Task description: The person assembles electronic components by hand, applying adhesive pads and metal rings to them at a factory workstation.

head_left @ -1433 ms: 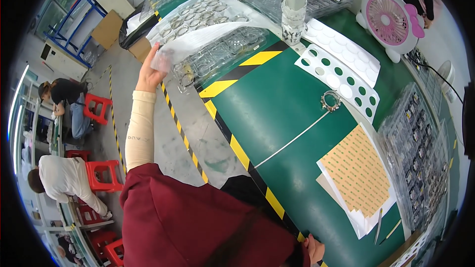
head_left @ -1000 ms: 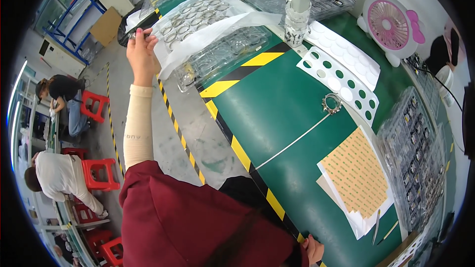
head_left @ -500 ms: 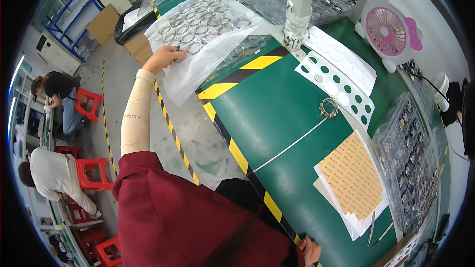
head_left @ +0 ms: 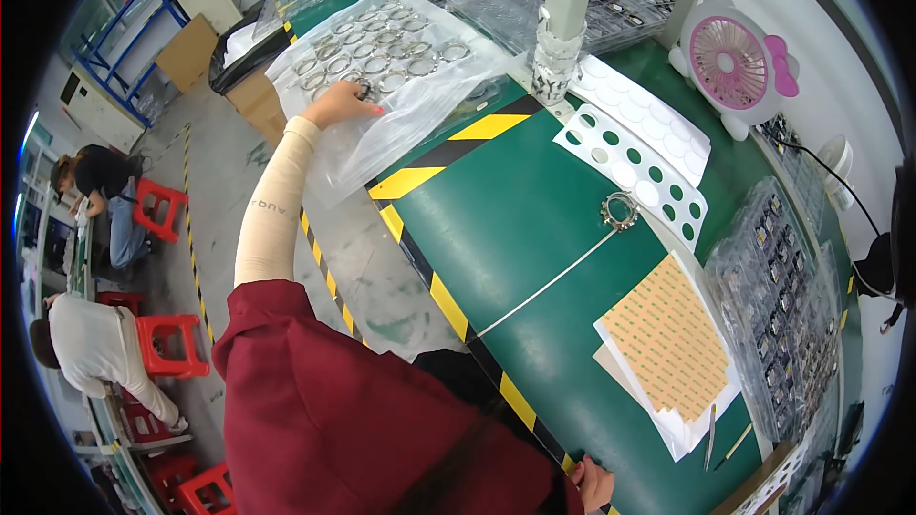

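Several rows of metal rings (head_left: 384,39) on translucent white sheeting (head_left: 367,154), far left of green workbench (head_left: 496,219). One left hand (head_left: 337,106), fingertips at a dark metal ring (head_left: 363,89) beside the nearest rings; whether pinched or released, cannot tell. One right hand (head_left: 595,484), fingers curled at workbench edge, grip unclear. Step, by judgement: handling a single ring; next move calls for fingertip care among neighbours.

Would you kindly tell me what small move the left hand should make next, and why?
Probably lower the ring onto the white sheet: the left hand seems to pinch it there, and other rings lie in rows alongside.
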Motion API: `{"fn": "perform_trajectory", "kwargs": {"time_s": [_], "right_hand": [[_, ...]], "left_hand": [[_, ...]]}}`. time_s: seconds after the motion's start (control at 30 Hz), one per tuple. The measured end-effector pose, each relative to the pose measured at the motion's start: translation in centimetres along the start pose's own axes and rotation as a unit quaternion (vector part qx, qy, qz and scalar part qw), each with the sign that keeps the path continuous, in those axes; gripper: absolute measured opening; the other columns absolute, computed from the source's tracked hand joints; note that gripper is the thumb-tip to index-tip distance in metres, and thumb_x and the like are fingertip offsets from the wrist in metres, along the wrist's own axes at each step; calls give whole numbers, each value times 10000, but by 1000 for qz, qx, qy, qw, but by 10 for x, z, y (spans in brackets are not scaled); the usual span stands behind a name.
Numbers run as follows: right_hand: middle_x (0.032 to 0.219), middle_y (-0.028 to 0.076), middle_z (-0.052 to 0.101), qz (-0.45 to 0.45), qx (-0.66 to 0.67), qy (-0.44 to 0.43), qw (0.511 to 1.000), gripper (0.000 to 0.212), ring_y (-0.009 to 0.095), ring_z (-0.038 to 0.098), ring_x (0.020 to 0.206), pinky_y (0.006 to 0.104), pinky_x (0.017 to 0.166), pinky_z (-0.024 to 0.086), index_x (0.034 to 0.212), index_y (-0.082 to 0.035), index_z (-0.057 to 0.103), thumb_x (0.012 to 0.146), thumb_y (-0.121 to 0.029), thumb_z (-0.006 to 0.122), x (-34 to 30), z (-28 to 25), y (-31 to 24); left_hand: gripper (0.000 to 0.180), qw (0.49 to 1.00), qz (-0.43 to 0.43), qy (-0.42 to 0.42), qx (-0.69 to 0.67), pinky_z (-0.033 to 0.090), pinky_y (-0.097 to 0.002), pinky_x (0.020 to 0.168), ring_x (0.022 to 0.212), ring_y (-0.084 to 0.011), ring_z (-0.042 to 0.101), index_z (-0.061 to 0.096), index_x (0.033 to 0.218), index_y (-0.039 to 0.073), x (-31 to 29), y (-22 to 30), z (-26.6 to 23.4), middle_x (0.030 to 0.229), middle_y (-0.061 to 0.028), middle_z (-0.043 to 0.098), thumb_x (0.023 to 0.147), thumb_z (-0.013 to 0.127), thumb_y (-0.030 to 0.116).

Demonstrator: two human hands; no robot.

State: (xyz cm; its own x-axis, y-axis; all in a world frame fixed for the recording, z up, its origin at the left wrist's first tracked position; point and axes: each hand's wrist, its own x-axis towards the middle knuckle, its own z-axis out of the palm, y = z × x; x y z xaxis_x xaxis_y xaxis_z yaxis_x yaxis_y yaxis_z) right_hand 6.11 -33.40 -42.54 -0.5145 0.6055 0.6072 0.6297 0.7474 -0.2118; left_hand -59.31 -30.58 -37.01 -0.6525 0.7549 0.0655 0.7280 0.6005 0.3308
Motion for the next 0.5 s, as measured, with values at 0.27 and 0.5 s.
{"fn": "perform_trajectory", "kwargs": {"time_s": [0.27, 0.5], "right_hand": [[646, 106, 585, -10, 19, 11, 1000, 75, 261, 555, 517, 348, 493, 468, 804, -73, 656, 730, -77, 670, 4, 0, 0], [627, 84, 568, -8, 26, 19, 999, 103, 235, 542, 510, 329, 471, 443, 805, -72, 658, 706, -54, 677, 8, 0, 0]], "left_hand": [[377, 989, -42, 56, -128, 431, -275, 511, 581, -134, 539, 603, 795, -36, 24, 24, -4, 747, -133, 622, 747, 688, 327], [560, 984, -67, -130, -100, 457, -293, 629, 730, -188, 566, 598, 1040, -18, 46, 33, -7, 783, -108, 590, 701, 705, 415]]}}
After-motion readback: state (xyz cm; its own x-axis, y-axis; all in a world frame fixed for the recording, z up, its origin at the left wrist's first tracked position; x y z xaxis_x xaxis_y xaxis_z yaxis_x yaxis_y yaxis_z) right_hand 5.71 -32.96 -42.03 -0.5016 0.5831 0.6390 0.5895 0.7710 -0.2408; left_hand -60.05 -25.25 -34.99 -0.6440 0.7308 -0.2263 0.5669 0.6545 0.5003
